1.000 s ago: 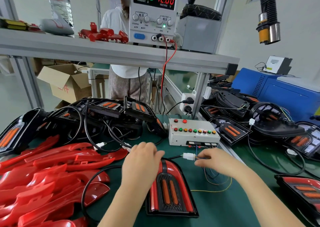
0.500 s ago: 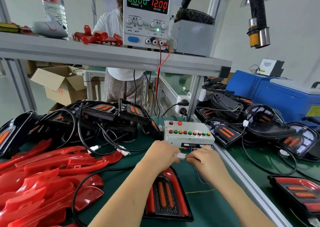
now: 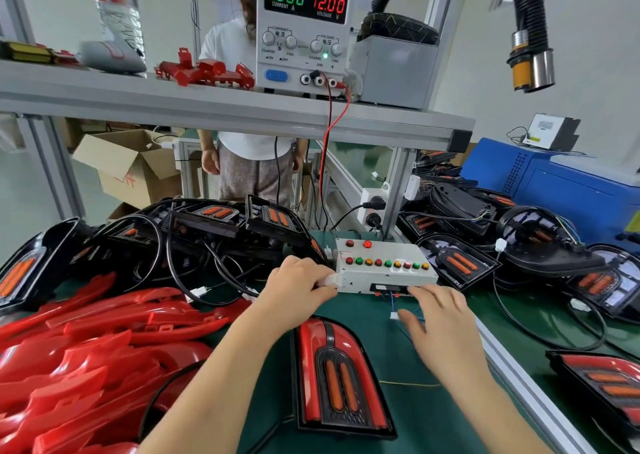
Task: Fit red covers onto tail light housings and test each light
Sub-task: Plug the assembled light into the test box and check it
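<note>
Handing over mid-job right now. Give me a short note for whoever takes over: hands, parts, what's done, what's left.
Left hand: pinches the white connector at the left end of the test box.
Right hand: open, beside the small white plug on loose blue wires.
Done: the tail light nearest you wears its red cover.
Power supply reads 0.000 A, 12.00 V.
Left: likely mate the connectors, test this light, then cover the bare housings behind, using the red covers pile.
</note>
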